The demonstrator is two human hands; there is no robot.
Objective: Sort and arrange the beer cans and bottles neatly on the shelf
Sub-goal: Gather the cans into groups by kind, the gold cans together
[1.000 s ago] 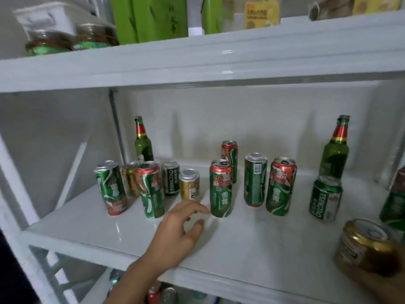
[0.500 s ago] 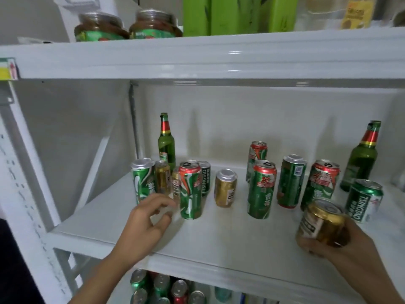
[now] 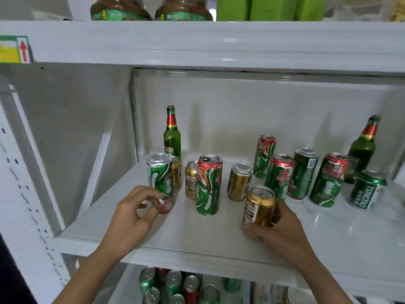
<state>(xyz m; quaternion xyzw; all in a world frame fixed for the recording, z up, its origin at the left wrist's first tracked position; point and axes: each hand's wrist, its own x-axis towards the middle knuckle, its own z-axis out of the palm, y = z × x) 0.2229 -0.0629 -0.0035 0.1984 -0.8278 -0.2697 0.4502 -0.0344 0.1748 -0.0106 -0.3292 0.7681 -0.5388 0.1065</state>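
My right hand [image 3: 278, 227] grips a gold can [image 3: 258, 206], tilted, low over the white shelf [image 3: 197, 235] in front of the middle cans. The fingertips of my left hand [image 3: 131, 212] touch the base of a tall green can [image 3: 161, 179] at the left; the fingers are curled but not closed around it. Close by stand a red-and-green can [image 3: 208, 185], two gold cans [image 3: 191, 179] [image 3: 239, 182], and a green bottle [image 3: 172, 137] behind. Several green cans stand to the right, with a Tsingtao can [image 3: 367, 190] and a second bottle [image 3: 362, 148].
The upper shelf board [image 3: 219, 42] carries jars [image 3: 119, 8] and green cartons [image 3: 269, 7] overhead. Several more cans [image 3: 175, 286] lie on the shelf below. A white upright post [image 3: 28, 194] and a diagonal brace bound the left side.
My right hand has carried the gold can from the lower right towards the middle of the shelf. My left hand has moved left, from near the middle cans to the tall green can.
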